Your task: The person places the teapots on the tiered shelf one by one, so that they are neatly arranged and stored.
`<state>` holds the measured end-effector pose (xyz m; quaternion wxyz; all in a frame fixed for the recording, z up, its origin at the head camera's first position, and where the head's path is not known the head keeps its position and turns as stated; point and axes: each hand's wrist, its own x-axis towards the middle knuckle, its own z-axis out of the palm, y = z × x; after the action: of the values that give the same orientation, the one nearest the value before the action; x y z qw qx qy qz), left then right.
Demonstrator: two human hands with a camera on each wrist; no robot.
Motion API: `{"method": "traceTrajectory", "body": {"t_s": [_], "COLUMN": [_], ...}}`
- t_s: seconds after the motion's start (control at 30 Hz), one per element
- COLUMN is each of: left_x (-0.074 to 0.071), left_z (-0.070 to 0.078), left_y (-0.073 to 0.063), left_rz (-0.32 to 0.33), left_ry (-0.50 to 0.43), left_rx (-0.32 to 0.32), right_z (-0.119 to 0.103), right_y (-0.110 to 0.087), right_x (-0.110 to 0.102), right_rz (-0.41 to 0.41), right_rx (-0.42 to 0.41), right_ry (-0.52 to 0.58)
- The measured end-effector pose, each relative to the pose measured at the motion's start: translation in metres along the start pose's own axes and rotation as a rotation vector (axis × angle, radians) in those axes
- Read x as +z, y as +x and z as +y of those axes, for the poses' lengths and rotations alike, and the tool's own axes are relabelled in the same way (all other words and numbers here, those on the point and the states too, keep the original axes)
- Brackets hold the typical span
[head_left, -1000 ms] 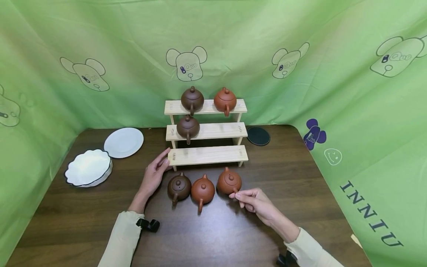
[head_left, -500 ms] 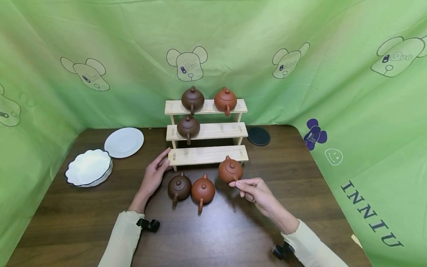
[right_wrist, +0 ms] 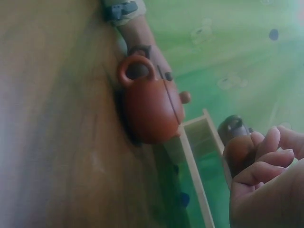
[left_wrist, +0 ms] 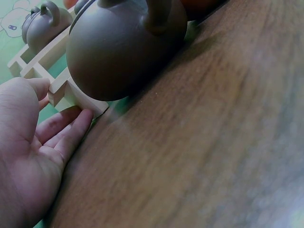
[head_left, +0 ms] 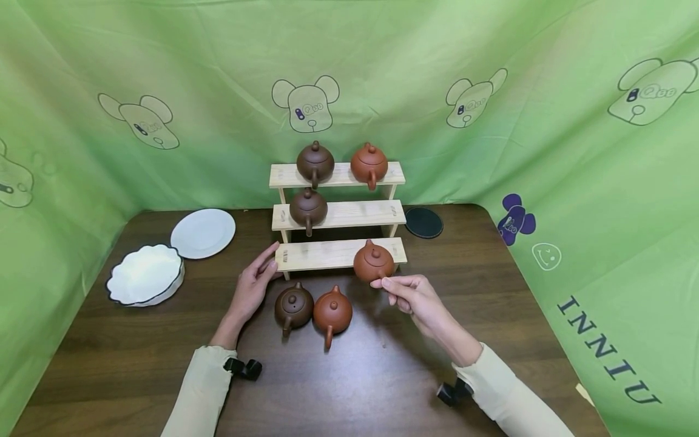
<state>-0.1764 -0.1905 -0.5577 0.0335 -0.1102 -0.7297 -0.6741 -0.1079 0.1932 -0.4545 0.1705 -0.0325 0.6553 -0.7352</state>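
Observation:
In the head view, my right hand [head_left: 417, 303] pinches the handle of a reddish-brown teapot [head_left: 374, 262], which overlaps the front edge of the lowest step. Its spout points away from me. My left hand [head_left: 253, 286] touches the left end of the wooden stepped stand [head_left: 317, 255], fingers extended; the left wrist view shows its fingertips [left_wrist: 84, 116] against the stand's leg. Before the stand sit a dark brown teapot [head_left: 293, 307] and another reddish-brown teapot [head_left: 332, 311], side by side, handles toward me. In the right wrist view, the right fingers partly hide the held teapot [right_wrist: 239, 154].
The top step carries a dark teapot [head_left: 315, 162] and a reddish one [head_left: 369, 164]; another dark teapot [head_left: 308, 209] sits on the left of the middle step. A white plate [head_left: 203, 233] and scalloped bowl [head_left: 146, 276] stand left, a black round coaster [head_left: 423, 223] right.
My right hand has lifted the reddish-brown teapot off the table and carried it forward to the right part of the lowest step. The left hand has stayed at the stand.

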Motion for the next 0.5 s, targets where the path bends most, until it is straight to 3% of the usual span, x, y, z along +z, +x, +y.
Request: {"method": "traceTrajectory", "body": {"t_s": [0.23,0.4,0.5], "left_x": [-0.003,-0.003,-0.001], "left_z": [-0.012,-0.006,-0.004], "left_y": [0.003,0.001,0.001], "left_rz": [0.002,-0.012,-0.007], "left_ry": [0.002,-0.046,-0.024], "left_rx": [-0.051,-0.009,0.0], "right_z": [-0.012,-0.019,-0.023], "right_y": [0.013,0.025,0.032], "right_x": [0.004,0.009,0.011], "right_rz": [0.067,0.122,0.137], "right_rx": [-0.04,-0.065,-0.077], "right_ry": [0.026,0.048,0.065]}}
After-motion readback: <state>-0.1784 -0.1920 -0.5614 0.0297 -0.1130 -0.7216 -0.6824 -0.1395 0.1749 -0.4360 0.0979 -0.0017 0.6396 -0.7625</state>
